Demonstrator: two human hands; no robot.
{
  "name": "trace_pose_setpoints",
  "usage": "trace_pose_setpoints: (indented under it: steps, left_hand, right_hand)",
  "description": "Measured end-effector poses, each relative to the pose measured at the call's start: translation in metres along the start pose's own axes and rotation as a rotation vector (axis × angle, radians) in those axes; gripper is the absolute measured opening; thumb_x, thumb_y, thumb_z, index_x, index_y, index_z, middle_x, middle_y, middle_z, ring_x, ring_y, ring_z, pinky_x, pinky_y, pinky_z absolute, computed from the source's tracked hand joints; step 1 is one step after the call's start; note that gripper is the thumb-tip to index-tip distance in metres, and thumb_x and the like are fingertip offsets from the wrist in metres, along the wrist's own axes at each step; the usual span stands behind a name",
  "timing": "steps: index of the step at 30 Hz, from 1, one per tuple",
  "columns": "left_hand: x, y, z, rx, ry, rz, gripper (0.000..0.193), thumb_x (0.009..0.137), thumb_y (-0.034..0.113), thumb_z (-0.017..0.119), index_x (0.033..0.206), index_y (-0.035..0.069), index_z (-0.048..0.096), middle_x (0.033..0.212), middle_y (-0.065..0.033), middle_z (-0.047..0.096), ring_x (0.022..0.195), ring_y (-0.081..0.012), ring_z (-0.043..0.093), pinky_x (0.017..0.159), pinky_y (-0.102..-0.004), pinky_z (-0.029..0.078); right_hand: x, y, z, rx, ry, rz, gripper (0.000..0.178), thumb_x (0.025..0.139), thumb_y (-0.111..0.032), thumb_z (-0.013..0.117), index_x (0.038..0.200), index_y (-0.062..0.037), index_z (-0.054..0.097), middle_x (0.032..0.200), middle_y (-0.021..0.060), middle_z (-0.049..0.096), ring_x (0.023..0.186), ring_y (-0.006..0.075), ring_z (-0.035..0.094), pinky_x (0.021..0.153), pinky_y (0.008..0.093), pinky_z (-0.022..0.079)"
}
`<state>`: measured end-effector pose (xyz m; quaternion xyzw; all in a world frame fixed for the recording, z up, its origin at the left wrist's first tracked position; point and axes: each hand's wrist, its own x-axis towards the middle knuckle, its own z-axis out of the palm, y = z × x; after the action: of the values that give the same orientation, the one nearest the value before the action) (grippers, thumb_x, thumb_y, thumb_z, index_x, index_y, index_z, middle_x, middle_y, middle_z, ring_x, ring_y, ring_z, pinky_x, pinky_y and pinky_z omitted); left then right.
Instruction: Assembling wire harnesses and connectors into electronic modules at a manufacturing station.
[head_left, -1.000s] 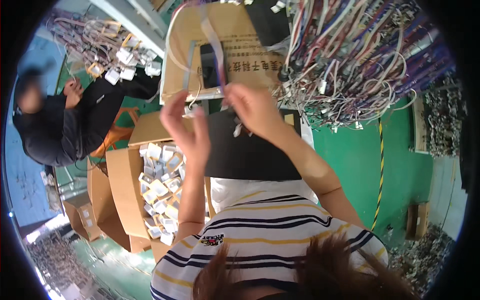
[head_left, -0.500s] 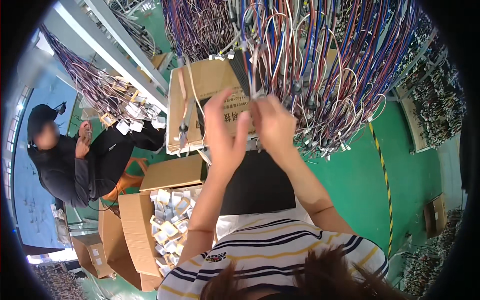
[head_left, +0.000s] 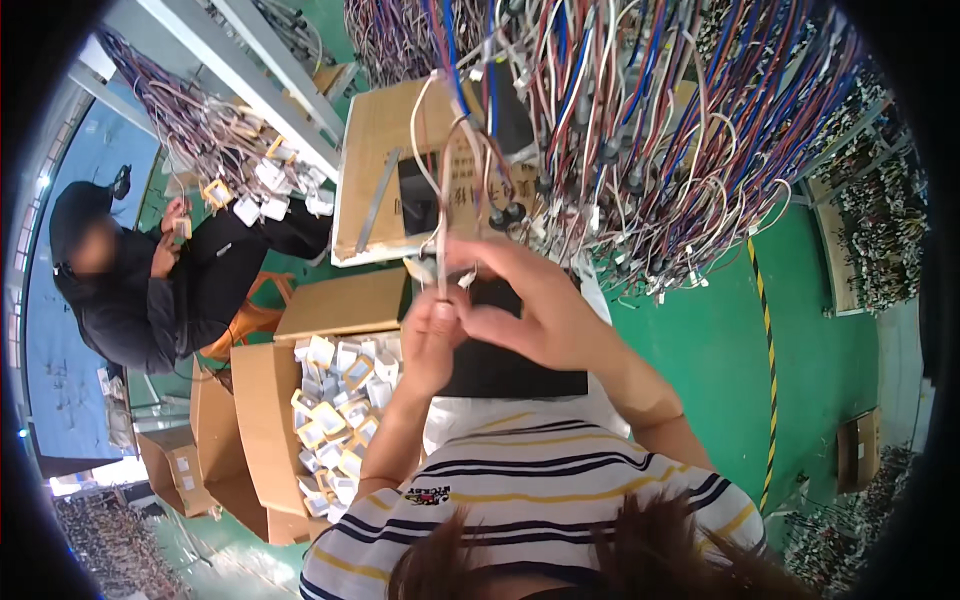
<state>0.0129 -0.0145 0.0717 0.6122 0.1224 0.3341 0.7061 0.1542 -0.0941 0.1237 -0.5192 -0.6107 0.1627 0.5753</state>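
My left hand [head_left: 428,345] is closed in a pinch around the lower part of a wire harness [head_left: 443,215], whose pale flat cable rises to the hanging wires above. My right hand [head_left: 545,310] is just to the right with thumb and fingers apart, its fingertips beside the same cable. Between its thumb and fingers a small white connector [head_left: 467,278] shows on a wire end. Both hands are over a black panel [head_left: 515,372] in front of my body. Whether the right fingertips touch the cable is hard to make out.
Dense hanging wires [head_left: 640,150] fill the far side, above a flat cardboard box [head_left: 375,135] with a grey strip [head_left: 378,200]. An open carton [head_left: 265,430] of white and yellow plastic frames [head_left: 340,405] stands at left. A seated co-worker [head_left: 120,290] handles a similar frame.
Both hands have come back from the hanging wires toward my body, the left now pinching the cable. The wires that lay over the cardboard box's left side are gone from there.
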Motion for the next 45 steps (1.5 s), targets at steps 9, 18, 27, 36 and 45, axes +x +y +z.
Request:
trace_pose_setpoints:
  steps: [9,18,27,36,45]
  left_hand:
    - [-0.051,0.004,-0.043,0.028,-0.381,-0.421,0.041,0.097,0.038,0.05,0.106,-0.002,0.055,0.071,-0.0016,0.05,0.064,-0.0087,0.047,0.057,-0.0211,0.036]
    - [0.12,0.024,-0.005,0.702,0.348,0.585,0.083,0.073,0.01,0.077,0.138,-0.002,0.027,0.131,-0.0221,0.042,0.123,-0.0302,0.044,0.102,-0.0397,0.035]
    - [0.202,0.028,-0.006,0.501,0.326,0.44,0.023,0.096,0.014,0.052,0.113,-0.001,0.054,0.099,-0.008,0.057,0.08,-0.0135,0.052,0.071,-0.0282,0.044]
    - [0.278,0.081,0.032,0.859,0.318,1.039,0.035,0.092,0.016,0.051,0.124,0.003,0.053,0.128,-0.0201,0.051,0.122,-0.0342,0.047,0.106,-0.0439,0.032]
    - [0.306,0.129,0.135,-0.164,-0.367,0.392,0.06,0.087,0.038,0.065,0.131,0.003,0.044,0.125,-0.0085,0.054,0.116,-0.0191,0.049,0.102,-0.0347,0.034]
  right_hand:
    - [0.009,0.007,-0.051,0.403,0.19,0.25,0.054,0.102,-0.037,0.029,0.081,0.0016,0.06,0.091,0.021,0.067,0.081,0.0264,0.066,0.077,0.0363,0.052]
    - [-0.006,-0.016,-0.073,0.025,-0.35,0.49,0.032,0.1,-0.025,0.042,0.084,-0.0033,0.06,0.069,0.0028,0.059,0.053,0.0085,0.056,0.047,0.024,0.042]
    - [0.069,0.011,-0.058,-0.44,0.823,-0.248,0.022,0.097,-0.008,0.045,0.106,-0.002,0.064,0.085,0.0026,0.06,0.063,0.0084,0.051,0.059,0.0237,0.042]
    - [0.128,-0.012,-0.211,-0.638,1.015,-0.29,0.027,0.096,-0.008,0.047,0.118,-0.0045,0.063,0.099,0.006,0.061,0.09,0.0151,0.055,0.085,0.0264,0.042]
    - [0.084,0.012,-0.179,-0.322,0.592,-0.08,0.038,0.1,-0.022,0.042,0.128,0.0021,0.051,0.123,0.0116,0.059,0.112,0.0174,0.054,0.101,0.0297,0.037]
